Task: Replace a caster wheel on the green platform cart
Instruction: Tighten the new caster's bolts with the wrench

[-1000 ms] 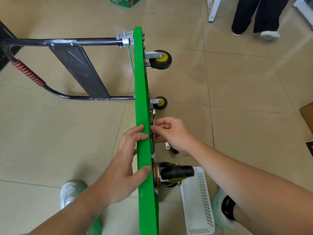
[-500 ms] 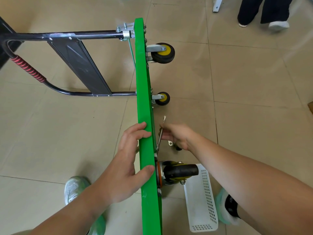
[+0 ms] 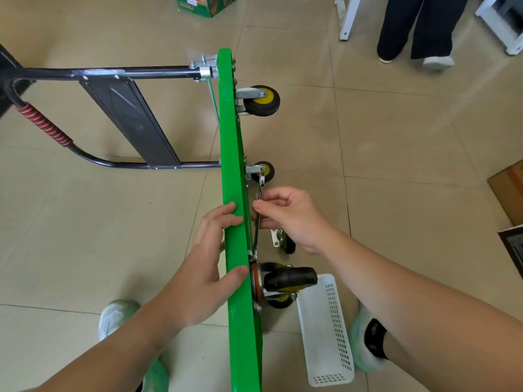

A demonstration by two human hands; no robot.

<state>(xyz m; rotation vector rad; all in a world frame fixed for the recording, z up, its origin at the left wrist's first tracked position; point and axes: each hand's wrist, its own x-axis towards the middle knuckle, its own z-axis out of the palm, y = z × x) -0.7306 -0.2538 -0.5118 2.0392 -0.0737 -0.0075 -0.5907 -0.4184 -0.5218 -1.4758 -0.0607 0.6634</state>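
The green platform cart point(image 3: 230, 154) stands on its side, its edge facing me. My left hand point(image 3: 203, 267) grips that edge, thumb on the wheel side. My right hand point(image 3: 288, 216) pinches a slim metal wrench point(image 3: 258, 219) whose lower end sits at the mounting plate of the near caster point(image 3: 285, 280), a black wheel with a yellow hub. Two more casters point(image 3: 261, 101) point(image 3: 263, 171) stick out further along the underside. A loose caster point(image 3: 284, 241) lies on the floor under my right hand.
A white perforated basket point(image 3: 325, 332) lies on the floor by my right foot. The cart's black folding handle point(image 3: 113, 117) with a red grip stretches left. Another person's legs point(image 3: 416, 29) stand at the top right. Cardboard boxes sit at the right edge and top.
My right hand went from touching the cart's underside to holding the wrench, which now stands more upright against the near caster's plate. My left hand kept its grip.
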